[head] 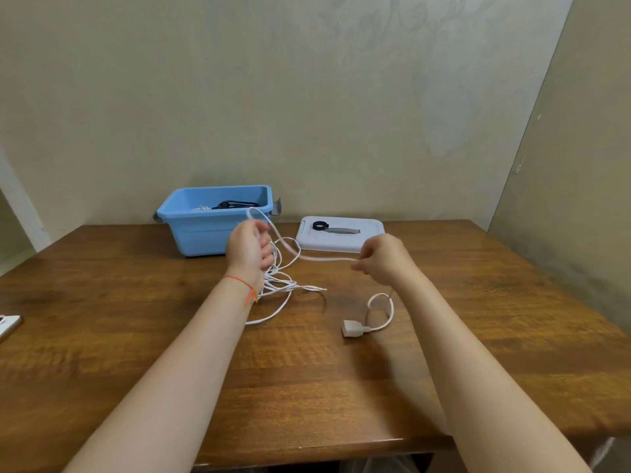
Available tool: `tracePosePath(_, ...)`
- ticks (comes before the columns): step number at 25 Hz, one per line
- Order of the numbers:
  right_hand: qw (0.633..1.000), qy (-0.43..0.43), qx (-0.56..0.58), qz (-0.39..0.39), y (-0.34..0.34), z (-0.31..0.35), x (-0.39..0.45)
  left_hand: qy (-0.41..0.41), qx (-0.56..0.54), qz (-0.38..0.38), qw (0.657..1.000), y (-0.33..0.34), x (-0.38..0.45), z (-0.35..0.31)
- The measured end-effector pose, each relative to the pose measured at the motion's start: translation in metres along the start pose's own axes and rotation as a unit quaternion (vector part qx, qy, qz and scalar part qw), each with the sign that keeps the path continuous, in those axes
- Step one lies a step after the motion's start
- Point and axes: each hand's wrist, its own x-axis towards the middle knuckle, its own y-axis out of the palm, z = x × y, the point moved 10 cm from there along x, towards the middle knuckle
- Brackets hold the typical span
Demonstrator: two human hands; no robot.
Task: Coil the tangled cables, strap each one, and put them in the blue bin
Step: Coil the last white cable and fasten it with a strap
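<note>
Two bare forearms reached in from the near edge of the wooden desk (pixel 341 387), the left one wearing a thin red thread bracelet (pixel 243 285) at the wrist. The left hand (pixel 251 249) was raised above the desk with its fingers curled round several loops of the white cable (pixel 321 259), a closed grip on the gathered strands. The right hand (pixel 382 259), at about 3 o'clock from the left, pinched the same cable between thumb and fingertips, the other fingers folded in.

Between the two hands the cable ran taut, its long axis lying left to right and sloping slightly down toward the right hand. Below the left hand, loose loops hung and spread on the desk in a tangle. From the right hand the cable dropped to the desk at roughly 6 o'clock, made a small loop and ended in a white plug (pixel 352 328) that lay flat, pointing toward 9 o'clock.

The blue bin (pixel 205 230) stood at 11 o'clock from the left hand, against the wall, with a black cable (pixel 235 203) and some white cable inside. A white lid (pixel 341 238) lay flat just right of the bin, carrying a black strap (pixel 320 225) and a grey strip. A phone (pixel 8 325) showed at the far left edge.
</note>
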Motion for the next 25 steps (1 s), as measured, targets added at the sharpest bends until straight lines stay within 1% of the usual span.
tracePosePath(1, 0.997, -0.031, -0.059, 0.048, 0.016, 0.014, -0.001, 0.048, 0.087, 0.048, 0.994, 0.017, -0.006, -0.006)
tracePosePath(2, 0.989, -0.064, -0.082, 0.101, 0.031, 0.028, -0.004, 0.090, 0.186, 0.092, 0.974, 0.032, -0.013, -0.008)
tracePosePath(3, 0.980, -0.095, -0.072, 0.157, 0.046, 0.041, -0.009, 0.122, 0.278, 0.129, 0.944, 0.045, -0.018, -0.004)
tracePosePath(4, 0.970, -0.120, -0.045, 0.207, 0.056, 0.052, -0.017, 0.139, 0.345, 0.166, 0.913, 0.054, -0.022, 0.005)
tracePosePath(5, 0.961, -0.143, -0.006, 0.236, 0.058, 0.061, -0.023, 0.133, 0.384, 0.203, 0.891, 0.059, -0.024, 0.018)
tracePosePath(6, 0.958, -0.161, 0.040, 0.232, 0.055, 0.067, -0.025, 0.106, 0.391, 0.238, 0.883, 0.059, -0.024, 0.031)
tracePosePath(7, 0.960, -0.170, 0.092, 0.203, 0.046, 0.070, -0.022, 0.065, 0.368, 0.271, 0.887, 0.057, -0.023, 0.042)
tracePosePath(9, 0.960, -0.134, 0.218, 0.111, 0.026, 0.057, -0.008, -0.019, 0.259, 0.328, 0.909, 0.053, -0.022, 0.058)
tracePosePath(10, 0.948, -0.102, 0.292, 0.073, 0.023, 0.045, -0.002, -0.056, 0.205, 0.353, 0.911, 0.052, -0.022, 0.063)
tracePosePath(11, 0.929, -0.072, 0.359, 0.049, 0.025, 0.036, 0.002, -0.093, 0.165, 0.382, 0.904, 0.053, -0.027, 0.068)
tracePosePath(12, 0.912, -0.056, 0.404, 0.041, 0.031, 0.031, 0.004, -0.127, 0.136, 0.416, 0.890, 0.054, -0.033, 0.073)
tracePosePath(13, 0.903, -0.053, 0.424, 0.054, 0.040, 0.031, 0.004, -0.157, 0.104, 0.443, 0.876, 0.055, -0.041, 0.078)
tracePosePath(14, 0.900, -0.056, 0.423, 0.083, 0.050, 0.032, 0.004, -0.179, 0.062, 0.454, 0.871, 0.056, -0.044, 0.080)
tracePosePath(15, 0.900, -0.059, 0.412, 0.125, 0.060, 0.034, 0.004, -0.197, 0.006, 0.441, 0.876, 0.055, -0.041, 0.078)
tracePosePath(16, 0.898, -0.058, 0.401, 0.169, 0.067, 0.033, 0.003, -0.208, -0.059, 0.401, 0.890, 0.049, -0.033, 0.075)
tracePosePath(17, 0.895, -0.052, 0.395, 0.200, 0.070, 0.028, 0.003, -0.209, -0.128, 0.340, 0.908, 0.038, -0.020, 0.072)
tracePosePath(18, 0.893, -0.036, 0.396, 0.209, 0.069, 0.020, 0.003, -0.205, -0.195, 0.273, 0.920, 0.024, -0.007, 0.069)
tracePosePath(19, 0.891, -0.012, 0.408, 0.198, 0.065, 0.008, 0.006, -0.201, -0.253, 0.213, 0.922, 0.011, 0.004, 0.067)
tracePosePath(20, 0.889, 0.019, 0.424, 0.170, 0.061, -0.007, 0.009, -0.198, -0.292, 0.167, 0.921, 0.000, 0.011, 0.066)
tracePosePath(22, 0.884, 0.067, 0.452, 0.100, 0.053, -0.029, 0.013, -0.186, -0.313, 0.118, 0.924, -0.011, 0.016, 0.068)
tracePosePath(23, 0.892, 0.071, 0.441, 0.072, 0.051, -0.032, 0.013, -0.173, -0.302, 0.113, 0.931, -0.012, 0.016, 0.067)
tracePosePath(24, 0.912, 0.062, 0.401, 0.059, 0.050, -0.030, 0.012, -0.152, -0.281, 0.118, 0.940, -0.009, 0.015, 0.064)
tracePosePath(25, 0.940, 0.039, 0.332, 0.070, 0.053, -0.022, 0.009, -0.124, -0.248, 0.132, 0.951, -0.005, 0.012, 0.059)
